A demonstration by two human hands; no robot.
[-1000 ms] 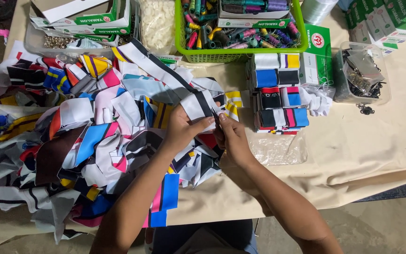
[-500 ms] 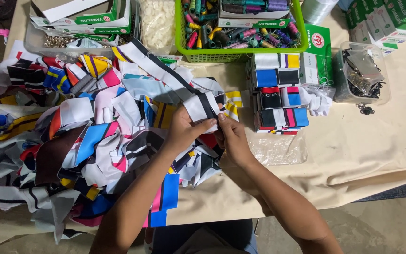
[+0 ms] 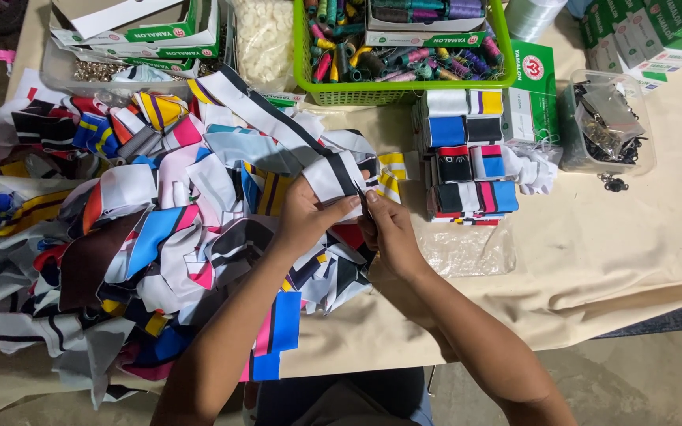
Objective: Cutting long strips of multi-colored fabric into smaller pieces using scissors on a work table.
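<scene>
The heap of fabric strips (image 3: pixel 144 237) lies to the left of the fingers and runs under the left forearm; it is loose and unsorted, which suggests it serves as the supply. The left hand (image 3: pixel 305 217) rests on the right edge of this heap. Its fingers (image 3: pixel 339 211) are closed on a white strip with a black band (image 3: pixel 339 175), thumb on top, so that the strip is held flat and raised off the heap. The strip's free end stands just above the fingers of both hands and between them.

The right hand (image 3: pixel 388 229) meets the left hand at the strip's lower right corner. Its fingers appear to pinch that corner, but the contact is partly hidden by the knuckles, so the grip cannot be confirmed in full. Holding the strip at two points keeps it taut and square, probably for folding or aligning.

To the right of the fingers, near but apart, stands a stack of folded strips (image 3: pixel 467 158) in neat rows on the table (image 3: pixel 633 237); the order suggests finished pieces. A clear plastic bag (image 3: pixel 467 248) lies just beside the right wrist. Beyond the fingers, at the far edge, a green basket (image 3: pixel 404 83) holds thread spools. Farther right, a clear tub (image 3: pixel 605 130) holds small dark metal parts.
</scene>
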